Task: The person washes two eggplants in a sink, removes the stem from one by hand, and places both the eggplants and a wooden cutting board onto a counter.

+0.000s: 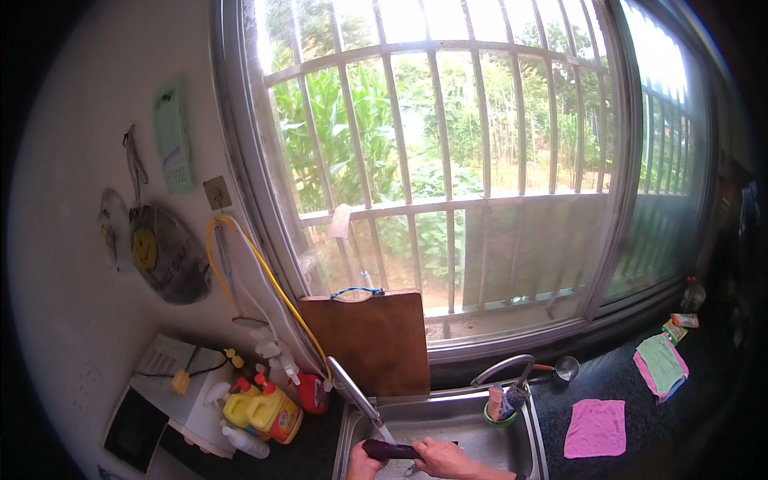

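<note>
Over the stainless steel sink (461, 408), my left hand (362, 465) grips one end of a long dark purple eggplant (393, 450). My right hand (441, 457) is closed around its other end. Water (386, 433) runs from the long metal faucet (354, 389) onto the middle of the eggplant. In the sink's back right corner hangs a green-rimmed holder (499, 422) with a sponge and scrubbers. The sink floor below my hands is partly hidden.
A wooden cutting board (367, 342) leans against the barred window behind the sink. Yellow detergent bottles (276, 414) and a microwave oven (174, 402) stand at left. Right of the sink lie a pink cloth (595, 428), a stack of folded cloths (661, 365) and a small ladle (565, 368).
</note>
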Tool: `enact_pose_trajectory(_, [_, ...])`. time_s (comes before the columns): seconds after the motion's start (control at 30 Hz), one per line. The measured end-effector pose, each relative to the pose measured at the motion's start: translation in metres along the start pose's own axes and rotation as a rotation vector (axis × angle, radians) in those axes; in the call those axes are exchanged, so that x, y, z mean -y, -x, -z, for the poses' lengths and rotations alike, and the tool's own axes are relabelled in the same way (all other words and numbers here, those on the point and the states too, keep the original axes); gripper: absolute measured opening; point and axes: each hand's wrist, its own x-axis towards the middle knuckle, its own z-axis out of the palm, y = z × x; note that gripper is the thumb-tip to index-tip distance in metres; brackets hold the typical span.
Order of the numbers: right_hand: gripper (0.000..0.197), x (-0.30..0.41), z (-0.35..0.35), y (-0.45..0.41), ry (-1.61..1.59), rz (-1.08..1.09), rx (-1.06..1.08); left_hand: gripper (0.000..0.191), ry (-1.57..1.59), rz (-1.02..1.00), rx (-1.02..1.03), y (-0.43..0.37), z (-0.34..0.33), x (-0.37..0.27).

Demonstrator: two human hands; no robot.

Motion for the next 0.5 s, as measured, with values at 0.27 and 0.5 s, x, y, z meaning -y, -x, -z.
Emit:
enact_pose_trajectory(0.27, [0.029,-0.035,-0.02,0.017,-0.246,-0.031,0.071,0.017,0.092,0.114,0.059,0.059,-0.049,-0.016])
enact_pose_trajectory(0.5, [0.029,-0.035,-0.008,0.017,-0.618,-0.172,0.257,0.019,0.336,0.239,0.251,0.021,-0.01,-0.011])
